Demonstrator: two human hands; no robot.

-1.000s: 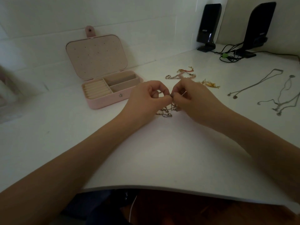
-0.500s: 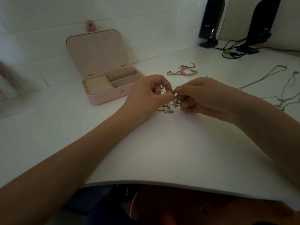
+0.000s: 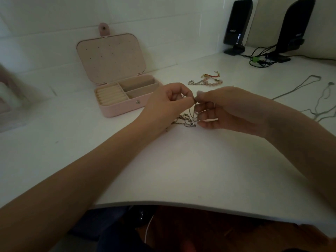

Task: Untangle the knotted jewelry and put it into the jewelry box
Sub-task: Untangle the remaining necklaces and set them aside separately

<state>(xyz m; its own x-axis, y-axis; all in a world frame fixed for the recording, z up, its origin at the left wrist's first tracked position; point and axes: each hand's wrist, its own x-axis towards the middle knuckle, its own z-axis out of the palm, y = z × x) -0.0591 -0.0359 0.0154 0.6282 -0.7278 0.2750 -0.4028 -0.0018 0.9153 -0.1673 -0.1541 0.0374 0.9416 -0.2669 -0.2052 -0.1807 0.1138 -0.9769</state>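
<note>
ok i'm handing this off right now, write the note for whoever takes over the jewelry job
Left hand: pinching the tangled silver chain.
Right hand: pinching the same chain; the rest hangs to the white table.
Open pink jewelry box: no jewelry visible inside.
Pink beaded bracelet with red cord lies beyond the hands; thin silver necklaces lie far right.
Done: nothing boxed.
Left: free the knot, box everything.

Two black speakers (image 3: 236,24) stood upright at the far right of a white counter (image 3: 181,170), their dark cables (image 3: 261,57) bunched between them beside a white tiled wall (image 3: 163,24).
</note>
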